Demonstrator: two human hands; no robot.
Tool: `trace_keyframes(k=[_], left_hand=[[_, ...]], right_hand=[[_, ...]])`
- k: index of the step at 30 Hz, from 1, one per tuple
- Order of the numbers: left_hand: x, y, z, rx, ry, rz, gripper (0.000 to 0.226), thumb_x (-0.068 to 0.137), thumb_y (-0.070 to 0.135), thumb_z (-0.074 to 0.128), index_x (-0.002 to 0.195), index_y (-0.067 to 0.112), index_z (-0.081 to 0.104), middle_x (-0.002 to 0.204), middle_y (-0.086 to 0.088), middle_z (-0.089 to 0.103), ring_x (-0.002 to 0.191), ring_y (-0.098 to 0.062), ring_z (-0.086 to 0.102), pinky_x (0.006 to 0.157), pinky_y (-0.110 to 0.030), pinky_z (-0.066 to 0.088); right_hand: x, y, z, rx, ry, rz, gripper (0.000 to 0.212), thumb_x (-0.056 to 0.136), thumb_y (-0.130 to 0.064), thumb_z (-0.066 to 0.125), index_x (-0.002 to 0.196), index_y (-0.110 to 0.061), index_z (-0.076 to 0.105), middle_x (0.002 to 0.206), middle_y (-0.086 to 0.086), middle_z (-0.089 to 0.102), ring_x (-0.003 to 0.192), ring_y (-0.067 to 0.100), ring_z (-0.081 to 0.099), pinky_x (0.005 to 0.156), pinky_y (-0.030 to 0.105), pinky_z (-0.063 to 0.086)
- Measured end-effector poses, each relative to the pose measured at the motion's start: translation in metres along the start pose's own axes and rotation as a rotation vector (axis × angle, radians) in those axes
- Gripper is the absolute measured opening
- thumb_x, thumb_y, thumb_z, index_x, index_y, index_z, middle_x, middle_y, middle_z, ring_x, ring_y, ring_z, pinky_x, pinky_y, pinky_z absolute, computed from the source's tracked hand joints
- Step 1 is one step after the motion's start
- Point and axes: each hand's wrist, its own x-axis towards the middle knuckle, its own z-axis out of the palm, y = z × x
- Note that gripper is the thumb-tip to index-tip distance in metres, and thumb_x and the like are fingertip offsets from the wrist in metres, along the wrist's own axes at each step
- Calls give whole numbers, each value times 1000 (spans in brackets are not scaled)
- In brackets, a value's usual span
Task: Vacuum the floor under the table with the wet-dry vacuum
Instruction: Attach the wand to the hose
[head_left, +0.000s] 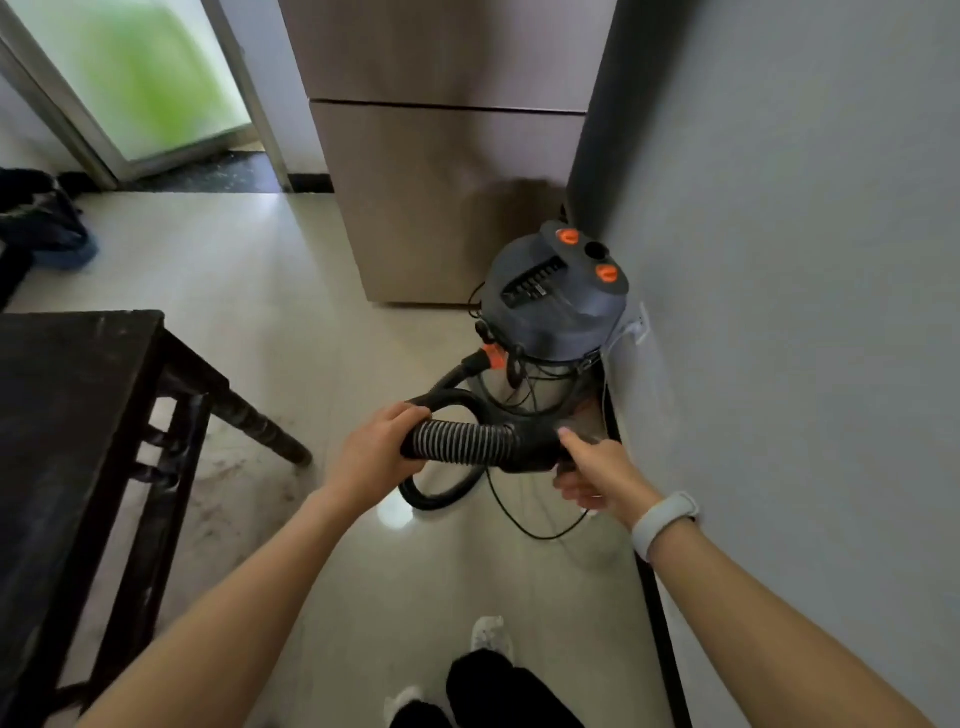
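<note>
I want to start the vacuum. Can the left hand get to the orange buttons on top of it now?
Probably not yet. The left hand grips the hose, and the orange buttons lie farther ahead on the vacuum. Nothing blocks the way.

Ribbed plastic hose (460, 442), glossy tile floor (260, 270), dark wood table (67, 395).
</note>
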Motion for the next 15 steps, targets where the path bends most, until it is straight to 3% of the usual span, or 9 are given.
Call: trace_keyframes(k=[1,3,5,7,8,10,12,14,15], left_hand=[[-13,1,3,27,5,44,46,70,10,77,114,12,63,115,-6,63,100,-30,62,79,-39,51],[-40,4,9,66,-3,143,47,65,12,81,108,14,64,110,-7,66,99,-30,64,76,-44,56],[-70,5,12,75,-23,226,50,62,15,83,107,19,61,107,-5,66,99,-28,64,77,-47,56],[-99,5,13,41,-33,270,51,63,15,83,107,20,58,106,-5,65,100,-26,63,85,-46,54],[-114,5,14,34,-27,296,49,64,15,83,107,19,59,108,-5,64,102,-25,62,89,-44,52],[-144,8,18,54,-15,336,46,68,15,80,111,15,62,117,-5,60,111,-24,58,96,-39,46],[-173,10,26,-46,20,182,55,76,13,74,127,15,54,135,-2,47,123,-15,46,103,-32,37],[-198,14,34,-381,-6,-261,68,86,15,66,145,17,31,148,3,27,131,-9,31,111,-30,26],[-207,17,37,-628,-66,-513,68,92,22,59,148,18,22,152,1,23,134,-13,30,114,-35,25]], right_hand=[[-4,15,1,-180,35,-102,34,94,-37,50,85,-6,58,66,9,60,61,24,56,56,26,41],[-17,38,9,-451,76,-341,34,96,-37,45,102,-8,62,91,9,60,91,26,60,77,30,46],[-46,55,27,-483,-115,-523,39,96,-39,45,125,-15,55,114,2,55,112,19,54,91,29,43],[-78,78,55,-482,-386,-568,43,93,-43,52,129,-21,48,110,-8,53,104,9,54,80,19,43],[-92,93,70,-510,-440,-567,47,89,-44,58,128,-21,45,105,-9,54,97,9,55,75,18,43],[-111,127,97,-517,-387,-591,49,85,-41,65,122,-19,43,98,-6,55,88,12,56,70,23,44],[-126,154,117,-422,-311,-592,38,87,-35,64,113,-16,44,89,-5,54,80,14,55,69,28,45],[-134,175,125,-285,-287,-517,32,88,-33,62,108,-14,45,84,-5,55,75,14,55,72,33,47],[-139,185,126,-218,-285,-476,31,88,-32,61,107,-13,46,85,-3,58,76,15,57,74,35,49]])
